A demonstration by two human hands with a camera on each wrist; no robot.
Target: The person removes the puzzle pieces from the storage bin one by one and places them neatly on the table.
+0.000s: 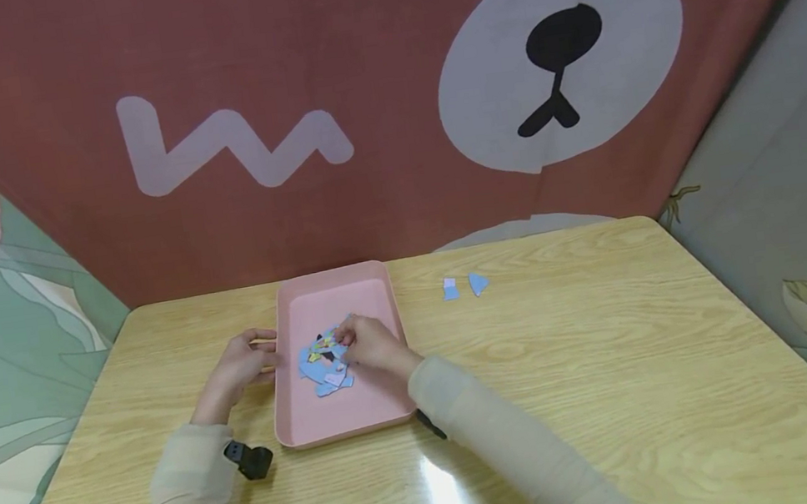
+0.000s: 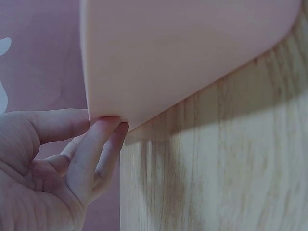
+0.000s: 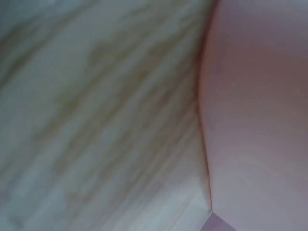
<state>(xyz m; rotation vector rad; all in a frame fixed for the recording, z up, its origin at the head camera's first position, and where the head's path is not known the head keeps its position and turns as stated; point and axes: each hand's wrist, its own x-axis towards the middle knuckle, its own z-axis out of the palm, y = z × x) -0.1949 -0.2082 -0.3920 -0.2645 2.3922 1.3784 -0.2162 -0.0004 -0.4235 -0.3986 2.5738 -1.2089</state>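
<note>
A pink tray (image 1: 384,397) lies on the wooden table, with a heap of blue, cut-out puzzle pieces (image 1: 320,371) inside, some carrying yellow and dark patches. At the tray's left side is my left hand (image 1: 235,368). The left wrist view shows its fingertips touching the rim and outer wall, fingers straight to slightly bent. Over the heap, my right hand (image 1: 373,344) has bent fingers among the pieces; whether they pinch one is too small to tell. The right wrist view catches only the table and the tray's outer wall (image 3: 255,120), not the hand.
Two loose pieces lie right of the tray near the table's back edge: a blue one with a pale top (image 1: 450,289) and a blue triangular one (image 1: 478,283). Behind the table hangs a red-brown cloth (image 1: 397,202) with a bear print.
</note>
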